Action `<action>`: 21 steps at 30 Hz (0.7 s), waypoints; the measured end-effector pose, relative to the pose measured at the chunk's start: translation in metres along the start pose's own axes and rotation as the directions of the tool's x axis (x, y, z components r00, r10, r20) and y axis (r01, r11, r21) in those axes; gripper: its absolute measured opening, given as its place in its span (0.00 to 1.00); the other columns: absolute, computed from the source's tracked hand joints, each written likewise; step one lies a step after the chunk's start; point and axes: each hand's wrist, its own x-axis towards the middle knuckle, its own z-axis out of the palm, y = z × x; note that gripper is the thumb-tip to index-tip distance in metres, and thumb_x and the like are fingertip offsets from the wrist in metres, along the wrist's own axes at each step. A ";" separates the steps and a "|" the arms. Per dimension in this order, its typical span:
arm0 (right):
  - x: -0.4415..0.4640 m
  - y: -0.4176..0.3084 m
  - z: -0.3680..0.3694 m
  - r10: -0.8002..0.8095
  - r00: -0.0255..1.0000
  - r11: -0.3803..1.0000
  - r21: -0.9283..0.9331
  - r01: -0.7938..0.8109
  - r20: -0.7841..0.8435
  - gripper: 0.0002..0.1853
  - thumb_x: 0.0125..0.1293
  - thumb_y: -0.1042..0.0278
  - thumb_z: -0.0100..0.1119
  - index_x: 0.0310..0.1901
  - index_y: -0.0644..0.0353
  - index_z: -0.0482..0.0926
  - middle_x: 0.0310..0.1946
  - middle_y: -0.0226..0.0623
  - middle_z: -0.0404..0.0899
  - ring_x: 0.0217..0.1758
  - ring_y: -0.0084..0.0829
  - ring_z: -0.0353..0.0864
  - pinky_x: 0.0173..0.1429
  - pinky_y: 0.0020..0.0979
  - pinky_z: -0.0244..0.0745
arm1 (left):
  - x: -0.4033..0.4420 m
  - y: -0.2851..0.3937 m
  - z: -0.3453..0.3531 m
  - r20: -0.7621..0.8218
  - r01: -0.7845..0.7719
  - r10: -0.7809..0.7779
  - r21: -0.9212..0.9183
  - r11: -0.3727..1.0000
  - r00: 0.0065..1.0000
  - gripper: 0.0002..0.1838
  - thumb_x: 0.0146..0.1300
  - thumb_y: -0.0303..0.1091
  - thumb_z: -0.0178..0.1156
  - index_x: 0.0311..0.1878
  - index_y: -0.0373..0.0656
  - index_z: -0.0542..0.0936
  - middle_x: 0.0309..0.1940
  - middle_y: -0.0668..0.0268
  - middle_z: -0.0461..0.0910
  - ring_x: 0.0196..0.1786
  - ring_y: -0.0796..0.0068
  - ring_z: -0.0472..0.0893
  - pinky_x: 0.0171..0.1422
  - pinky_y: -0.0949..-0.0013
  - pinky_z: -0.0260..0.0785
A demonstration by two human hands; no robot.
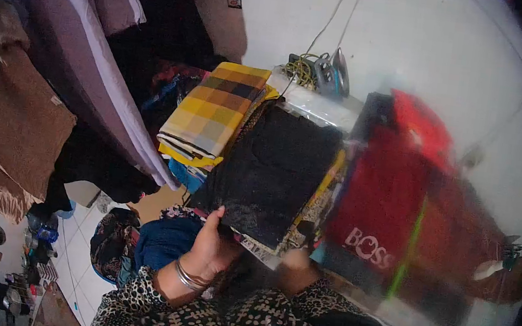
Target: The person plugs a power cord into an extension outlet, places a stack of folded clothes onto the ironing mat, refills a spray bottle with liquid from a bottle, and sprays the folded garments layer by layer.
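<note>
Looking down through the head camera, I find the folded black cloth (pixel 279 172) spread flat ahead, topmost over yellow-edged patterned cloth (pixel 315 213) that shows along its right side. The left hand (pixel 203 250) grasps its near left corner, thumb up over the edge and fingers hidden below, a hold that I judge suits a soft fold because it pinches the layers together instead of letting them slip. The right hand (pixel 296 266) is at the near right corner (blurred, so I cannot tell whether it is clenched or released); with the 2 hands at opposite corners, the near edge is probably easier to control. Whether the weight rests on them or on something beneath is hidden from me. Just to the left, the yellow checked cloth (pixel 219 109) is folded flat, presumably so that it stacks neatly. Beyond, the iron (pixel 341 72) stands upright on its heel, likely so that its ironing face touches nothing. At right, a red item marked BOSS (pixel 380 197) is smeared by blur, and loose blue cloth (pixel 166 242) lies near the left hand.
</note>
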 end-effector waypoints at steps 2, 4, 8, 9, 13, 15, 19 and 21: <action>-0.002 0.002 -0.001 -0.001 1.000 1.000 0.003 0.002 -0.008 0.19 0.69 0.54 0.57 0.51 0.61 0.78 0.48 0.41 0.81 0.52 0.38 0.80 0.56 0.40 0.74 | -0.002 -0.002 0.000 -0.025 0.004 -0.003 0.066 0.998 1.000 0.25 0.68 0.52 0.52 0.60 0.46 0.73 0.49 0.65 0.78 0.40 0.68 0.71 0.53 0.61 0.66; -0.003 0.004 -0.002 -0.006 1.000 1.000 0.009 0.007 -0.016 0.19 0.69 0.54 0.57 0.51 0.61 0.78 0.49 0.41 0.81 0.52 0.38 0.79 0.57 0.40 0.73 | -0.006 -0.003 0.000 -0.041 0.006 -0.001 0.126 0.992 0.999 0.25 0.68 0.53 0.52 0.60 0.46 0.73 0.49 0.65 0.77 0.41 0.67 0.72 0.54 0.61 0.66; -0.008 0.010 -0.002 -0.003 1.000 1.000 0.019 0.004 -0.028 0.19 0.69 0.54 0.56 0.52 0.61 0.78 0.49 0.41 0.80 0.52 0.38 0.79 0.57 0.39 0.73 | -0.020 0.003 -0.008 0.063 0.063 -0.079 0.229 0.972 0.995 0.34 0.68 0.60 0.53 0.67 0.46 0.68 0.55 0.61 0.74 0.55 0.62 0.72 0.70 0.48 0.58; -0.013 0.013 -0.003 0.003 1.000 1.000 0.006 -0.003 -0.028 0.19 0.69 0.54 0.56 0.52 0.61 0.78 0.49 0.41 0.80 0.52 0.38 0.79 0.57 0.39 0.73 | -0.022 0.004 -0.015 0.064 0.066 -0.082 0.230 0.971 0.995 0.34 0.68 0.60 0.53 0.67 0.46 0.68 0.55 0.61 0.74 0.55 0.62 0.72 0.70 0.48 0.58; -0.026 0.018 -0.004 0.003 0.999 1.000 -0.001 -0.003 -0.034 0.20 0.69 0.54 0.56 0.53 0.61 0.77 0.50 0.41 0.80 0.52 0.38 0.79 0.57 0.39 0.73 | -0.063 0.018 0.010 0.071 0.040 -0.058 0.233 0.972 0.996 0.41 0.67 0.62 0.54 0.74 0.45 0.58 0.71 0.57 0.63 0.72 0.54 0.63 0.77 0.45 0.50; -0.033 0.018 -0.004 0.000 0.999 1.000 -0.005 -0.001 -0.041 0.20 0.69 0.53 0.56 0.53 0.61 0.77 0.50 0.41 0.80 0.53 0.38 0.79 0.57 0.39 0.73 | -0.084 0.029 0.024 0.107 0.030 -0.057 0.235 0.972 0.993 0.43 0.68 0.60 0.54 0.76 0.45 0.54 0.74 0.57 0.60 0.75 0.54 0.60 0.78 0.46 0.48; -0.033 0.006 0.004 -0.036 0.998 0.999 -0.019 0.035 -0.060 0.20 0.70 0.53 0.55 0.54 0.61 0.76 0.51 0.41 0.79 0.53 0.38 0.78 0.58 0.39 0.73 | -0.122 0.049 0.053 0.121 -0.118 0.084 0.308 0.944 0.989 0.43 0.67 0.62 0.54 0.75 0.45 0.56 0.73 0.58 0.61 0.74 0.54 0.60 0.77 0.42 0.48; -0.031 -0.007 0.006 -0.064 0.995 0.998 -0.015 0.063 -0.079 0.21 0.70 0.53 0.55 0.54 0.61 0.76 0.51 0.41 0.79 0.53 0.38 0.78 0.58 0.39 0.73 | -0.138 0.056 0.071 0.070 -0.222 0.212 0.374 0.900 0.975 0.45 0.64 0.68 0.52 0.74 0.46 0.59 0.72 0.55 0.62 0.74 0.47 0.60 0.75 0.39 0.51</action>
